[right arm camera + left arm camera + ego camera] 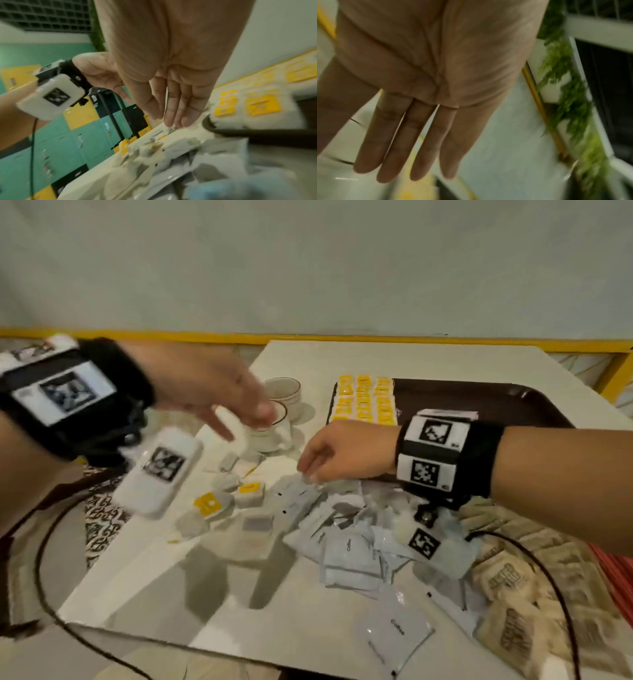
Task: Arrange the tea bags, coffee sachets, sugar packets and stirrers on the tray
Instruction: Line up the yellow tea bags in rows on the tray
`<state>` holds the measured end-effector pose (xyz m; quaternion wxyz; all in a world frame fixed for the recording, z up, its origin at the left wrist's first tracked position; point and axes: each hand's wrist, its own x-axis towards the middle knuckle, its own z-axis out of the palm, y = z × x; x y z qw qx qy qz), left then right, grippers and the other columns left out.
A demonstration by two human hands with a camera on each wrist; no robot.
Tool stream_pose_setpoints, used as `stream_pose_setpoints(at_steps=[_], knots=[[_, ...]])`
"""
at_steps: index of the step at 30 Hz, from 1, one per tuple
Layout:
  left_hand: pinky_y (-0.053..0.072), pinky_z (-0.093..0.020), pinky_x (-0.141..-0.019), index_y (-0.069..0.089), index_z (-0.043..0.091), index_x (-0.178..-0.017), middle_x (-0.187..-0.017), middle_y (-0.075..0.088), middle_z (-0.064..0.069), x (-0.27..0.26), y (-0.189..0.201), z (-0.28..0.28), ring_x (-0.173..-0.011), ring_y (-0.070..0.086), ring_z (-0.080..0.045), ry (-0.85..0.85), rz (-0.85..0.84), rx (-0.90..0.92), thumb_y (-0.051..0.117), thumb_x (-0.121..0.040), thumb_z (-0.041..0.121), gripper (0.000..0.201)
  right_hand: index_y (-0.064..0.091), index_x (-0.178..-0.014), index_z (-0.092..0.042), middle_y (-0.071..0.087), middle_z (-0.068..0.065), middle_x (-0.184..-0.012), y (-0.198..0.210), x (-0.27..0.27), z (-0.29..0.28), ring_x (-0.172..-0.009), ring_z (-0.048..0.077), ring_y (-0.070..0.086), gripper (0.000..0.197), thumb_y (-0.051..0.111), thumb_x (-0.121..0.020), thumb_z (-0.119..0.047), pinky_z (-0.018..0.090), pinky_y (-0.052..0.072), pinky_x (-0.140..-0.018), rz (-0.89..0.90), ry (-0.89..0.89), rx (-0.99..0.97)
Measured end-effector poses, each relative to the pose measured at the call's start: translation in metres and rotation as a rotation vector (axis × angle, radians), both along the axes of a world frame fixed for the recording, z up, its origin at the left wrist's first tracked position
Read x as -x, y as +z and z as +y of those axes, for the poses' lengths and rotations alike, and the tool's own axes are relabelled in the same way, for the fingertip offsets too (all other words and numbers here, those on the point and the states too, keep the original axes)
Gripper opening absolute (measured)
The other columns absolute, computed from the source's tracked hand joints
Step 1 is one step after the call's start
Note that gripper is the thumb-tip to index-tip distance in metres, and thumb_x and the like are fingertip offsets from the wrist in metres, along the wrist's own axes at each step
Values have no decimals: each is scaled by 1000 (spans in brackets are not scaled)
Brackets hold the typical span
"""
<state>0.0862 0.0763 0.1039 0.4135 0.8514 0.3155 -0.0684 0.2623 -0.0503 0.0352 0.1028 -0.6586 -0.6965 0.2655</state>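
A dark brown tray [513, 402] lies at the far right of the white table [171, 577], with yellow-tagged tea bags [363, 398] in rows at its left end. Loose tea bags [212, 503] lie in the middle of the table. White coffee sachets [349, 553] are heaped below my right wrist, and brown sugar packets [507, 580] are piled at the right edge. My left hand [246, 424] hovers over the cups with straight fingers [406, 155] and holds nothing. My right hand [308, 474] points down, its fingertips [169, 119] at the edge of the sachet heap, nothing between them.
Two white cups on saucers [282, 392] stand left of the tray, under my left hand. A black cable [44, 559] hangs off the table's left side. A single coffee sachet [397, 635] lies near the front edge. A yellow rail [342, 337] runs behind the table.
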Motion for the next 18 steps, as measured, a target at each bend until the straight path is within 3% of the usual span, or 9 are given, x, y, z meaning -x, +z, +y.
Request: stream_pose_setpoints(at_steps=[2,4,7,9,12,15,18], knots=[[57,-20,-73,75,29,-92,-96,73,16,35,-20,9,-91,66,4,26,152,-116,75,-16,81,92,65,-120,-19,66,-6,-112,-6,26,6,-105,9,61,35,66,-85,-19,21,46,-90,-73,84,13],[52,-16,-69,71,35,-93,-93,70,19,59,-42,19,-89,63,5,62,263,-146,69,-5,84,101,54,-132,-18,59,-1,-128,-15,49,20,-116,15,55,52,70,-84,-28,22,43,-91,-188,161,34],[51,-19,-71,61,38,-102,-113,57,14,75,-67,24,-100,57,1,92,333,-105,78,-10,77,101,43,-140,-14,53,5,-135,-27,77,39,-120,24,52,81,79,-73,-43,34,45,-98,-283,229,89],[51,-22,-65,55,37,-104,-116,52,8,78,-75,18,-94,59,-8,83,399,-121,88,-28,63,87,43,-136,-14,56,5,-127,-33,86,46,-112,24,56,86,84,-66,-44,37,49,-93,-266,226,113],[50,-21,-59,51,28,-106,-110,54,3,80,-91,10,-76,59,-9,63,435,-166,86,-65,32,54,42,-134,-13,53,0,-116,-35,95,45,-102,18,53,81,84,-68,-35,27,46,-79,-296,235,85],[50,-20,-55,56,15,-99,-100,59,-8,82,-107,7,-61,55,-9,53,369,-208,80,-74,21,35,52,-124,-14,46,-4,-99,-36,98,43,-87,13,44,55,77,-77,-26,22,33,-55,-381,269,59],[51,-22,-55,56,11,-84,-84,61,-7,84,-111,9,-54,57,-12,43,344,-212,77,-77,15,22,57,-94,-18,46,-6,-79,-41,99,41,-81,15,46,19,71,-81,-18,16,29,-51,-384,275,42]])
